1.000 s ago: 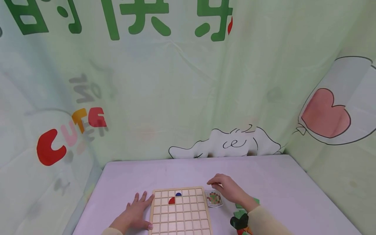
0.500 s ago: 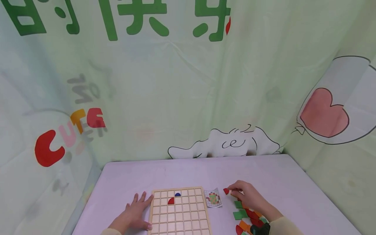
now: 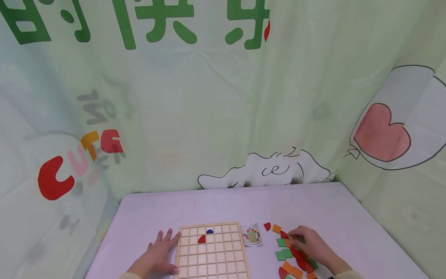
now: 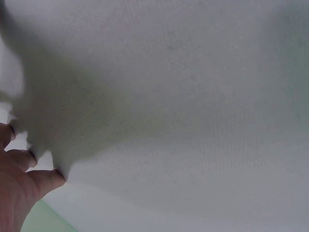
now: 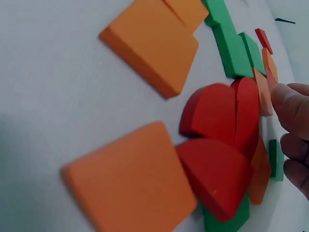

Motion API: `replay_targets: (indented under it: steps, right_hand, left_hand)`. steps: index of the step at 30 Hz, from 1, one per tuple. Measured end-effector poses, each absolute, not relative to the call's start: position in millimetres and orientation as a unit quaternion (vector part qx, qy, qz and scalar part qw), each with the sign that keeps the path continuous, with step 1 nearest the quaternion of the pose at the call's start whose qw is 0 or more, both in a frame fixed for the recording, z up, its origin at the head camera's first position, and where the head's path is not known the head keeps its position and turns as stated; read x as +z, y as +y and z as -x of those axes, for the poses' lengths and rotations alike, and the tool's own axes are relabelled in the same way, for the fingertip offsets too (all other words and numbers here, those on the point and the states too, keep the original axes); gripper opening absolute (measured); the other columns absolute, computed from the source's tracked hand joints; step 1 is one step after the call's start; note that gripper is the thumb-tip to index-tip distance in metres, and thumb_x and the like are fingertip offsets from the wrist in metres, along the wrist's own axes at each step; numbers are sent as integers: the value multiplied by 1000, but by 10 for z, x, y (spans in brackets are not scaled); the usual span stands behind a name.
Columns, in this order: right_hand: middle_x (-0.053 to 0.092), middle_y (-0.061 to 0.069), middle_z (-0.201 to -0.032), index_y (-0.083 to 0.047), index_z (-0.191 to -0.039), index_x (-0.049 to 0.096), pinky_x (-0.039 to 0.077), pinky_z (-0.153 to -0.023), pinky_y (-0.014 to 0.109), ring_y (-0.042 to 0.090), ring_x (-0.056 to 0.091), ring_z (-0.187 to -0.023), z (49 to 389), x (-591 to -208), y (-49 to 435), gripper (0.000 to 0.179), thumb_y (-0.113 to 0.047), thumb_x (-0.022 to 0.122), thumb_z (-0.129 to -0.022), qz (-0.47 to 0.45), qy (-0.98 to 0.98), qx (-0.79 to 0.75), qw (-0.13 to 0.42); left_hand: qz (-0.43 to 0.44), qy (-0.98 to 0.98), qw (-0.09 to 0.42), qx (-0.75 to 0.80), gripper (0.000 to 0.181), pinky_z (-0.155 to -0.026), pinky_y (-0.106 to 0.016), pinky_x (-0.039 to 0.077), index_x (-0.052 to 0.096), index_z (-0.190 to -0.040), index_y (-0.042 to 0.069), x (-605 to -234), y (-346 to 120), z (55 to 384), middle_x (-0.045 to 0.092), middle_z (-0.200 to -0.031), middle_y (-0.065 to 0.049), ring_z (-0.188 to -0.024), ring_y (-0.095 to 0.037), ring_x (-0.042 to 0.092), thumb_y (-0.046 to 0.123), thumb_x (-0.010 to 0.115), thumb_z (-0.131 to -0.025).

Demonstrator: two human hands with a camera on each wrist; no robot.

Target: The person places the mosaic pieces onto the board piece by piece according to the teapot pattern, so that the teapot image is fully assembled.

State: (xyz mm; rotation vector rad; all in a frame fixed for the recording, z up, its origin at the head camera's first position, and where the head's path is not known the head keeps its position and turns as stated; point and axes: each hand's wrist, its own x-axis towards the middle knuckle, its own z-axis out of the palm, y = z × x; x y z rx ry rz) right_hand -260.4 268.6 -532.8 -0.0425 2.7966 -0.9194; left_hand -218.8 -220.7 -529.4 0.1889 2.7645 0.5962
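My left hand point(image 3: 158, 252) lies with fingers spread beside the wooden grid board point(image 3: 221, 257), thumb and index fingertips right at its left edge. On the board sit a red quarter-circle piece point(image 3: 201, 239) and a small blue half-circle piece point(image 3: 210, 231). To the right, my right hand point(image 3: 310, 242) is low over a heap of coloured pieces, index and thumb apart. Its fingertips are right at a red piece point(image 3: 283, 234) and an orange square point(image 3: 288, 243). In the right wrist view, fingers point(image 5: 292, 108) reach in from the right edge, past red rounded pieces point(image 5: 212, 111).
A small picture card point(image 3: 251, 235) lies against the board's right side. Beyond it are a lone red piece point(image 3: 267, 226) and an orange square point(image 3: 277, 228). Green pieces point(image 3: 281, 255) and more orange squares point(image 3: 297, 272) spread toward me. A printed curtain point(image 3: 167, 116) hangs behind the table.
My right hand has moved from above the card, past the lone red piece, to the heap at the right, coming nearer to me. My left hand has stayed at the board.
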Motion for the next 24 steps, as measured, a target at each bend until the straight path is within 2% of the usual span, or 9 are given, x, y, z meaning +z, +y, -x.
replay_targets:
  steps: [7,24]
  right_hand:
    - [67,-2,-91,-5,-109,77,62,-79,32,11,58,-83,2604,-5379,2734,25,-6,80,-85,18,950,-296,102]
    - [67,-2,-94,-6,-107,79,61,-81,34,12,58,-90,2593,-5391,2771,26,-9,83,-82,33,953,-279,109]
  left_hand:
    - [-68,964,154,206,109,-107,-85,21,44,-154,8,-5293,-2213,2195,31,-162,-31,-149,-63,15,32,96,-62]
    - [-74,965,148,202,109,-106,-85,24,44,-154,8,-5286,-2218,2184,31,-162,-31,-149,-63,17,33,96,-62]
